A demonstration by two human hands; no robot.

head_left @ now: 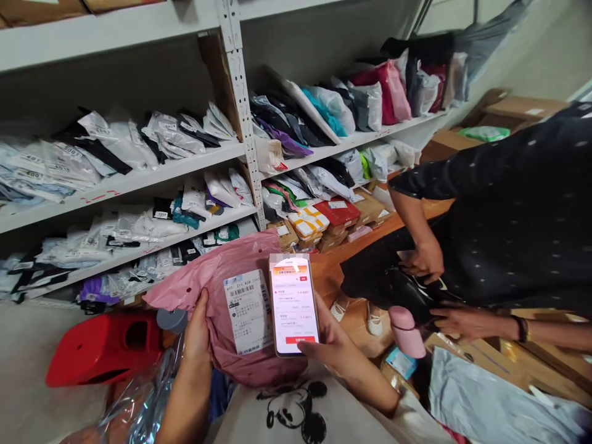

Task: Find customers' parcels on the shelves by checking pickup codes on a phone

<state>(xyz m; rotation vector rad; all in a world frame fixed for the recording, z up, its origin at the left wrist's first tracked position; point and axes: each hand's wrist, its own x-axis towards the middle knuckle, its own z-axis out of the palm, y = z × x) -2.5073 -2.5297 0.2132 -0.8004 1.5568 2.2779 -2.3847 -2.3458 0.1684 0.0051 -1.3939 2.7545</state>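
A pink plastic mailer parcel (194,285) lies in front of my body, with a white shipping label (247,314) facing up. My left hand (200,330) grips its left edge, the fingers tucked out of sight underneath. Over the parcel's right side is a smartphone (295,308), its lit screen showing a list and a red bar at the bottom. My right hand (330,342) is closed round the phone's lower right side, the thumb at the red bar. The phone sits right beside the label.
White metal shelves (185,169) packed with bagged parcels stand ahead. A red plastic stool (106,348) is at left. To the right, another person in black (518,179) bends over a black bag (383,271), near a pink bottle (407,332), a grey mailer (494,394) and cardboard boxes (527,108).
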